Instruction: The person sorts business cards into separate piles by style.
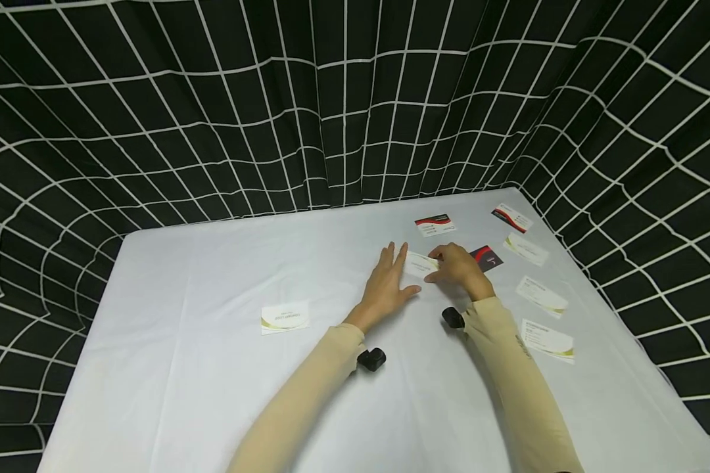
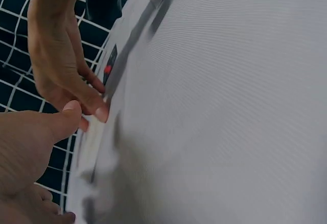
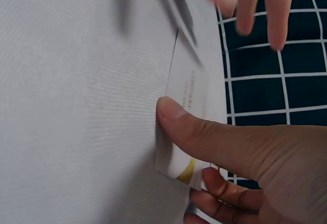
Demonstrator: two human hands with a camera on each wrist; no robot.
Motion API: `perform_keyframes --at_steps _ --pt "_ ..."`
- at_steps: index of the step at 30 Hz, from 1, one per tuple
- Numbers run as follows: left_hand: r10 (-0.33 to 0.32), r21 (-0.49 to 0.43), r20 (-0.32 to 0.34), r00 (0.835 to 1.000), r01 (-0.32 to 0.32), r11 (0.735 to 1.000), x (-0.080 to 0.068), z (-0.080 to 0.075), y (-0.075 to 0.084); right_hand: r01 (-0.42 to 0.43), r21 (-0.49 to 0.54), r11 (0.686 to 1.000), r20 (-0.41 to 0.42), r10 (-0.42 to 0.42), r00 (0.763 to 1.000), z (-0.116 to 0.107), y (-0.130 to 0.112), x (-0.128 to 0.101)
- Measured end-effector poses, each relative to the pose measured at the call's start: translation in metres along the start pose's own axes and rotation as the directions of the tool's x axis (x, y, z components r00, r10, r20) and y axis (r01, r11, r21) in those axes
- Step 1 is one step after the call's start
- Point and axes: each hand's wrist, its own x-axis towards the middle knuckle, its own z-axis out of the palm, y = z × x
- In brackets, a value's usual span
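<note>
My right hand grips a white business card at the table's middle right, thumb on the near long edge and fingers at the far one. In the right wrist view the card shows small gold lettering and a gold curve at one end. A pale, flat, tilted piece overlaps its other end. My left hand lies just left of the card, fingers extended and thumb apart. Partly behind the right hand is a black and red business card.
A white and gold card lies alone on the left of the white-covered table. Red, black and white cards lie toward the back. Several white and gold cards line the right side. Black gridded curtain surrounds the table.
</note>
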Motion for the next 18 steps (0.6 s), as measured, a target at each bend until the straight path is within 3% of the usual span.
perform_keyframes --at_steps 5,12,18 --pt "0.012 -0.146 -0.003 1.000 -0.013 0.989 0.012 0.014 -0.001 -0.007 0.033 0.999 -0.062 0.009 0.998 0.008 -0.001 -0.008" --pt "-0.004 -0.252 -0.113 0.994 -0.025 0.967 0.021 0.017 0.000 0.057 0.087 0.995 -0.195 -0.039 0.980 0.018 0.000 -0.014" --pt "-0.055 -0.263 -0.054 0.997 0.039 0.964 0.025 0.018 0.001 0.034 0.207 0.978 -0.269 0.023 0.963 0.025 0.008 -0.018"
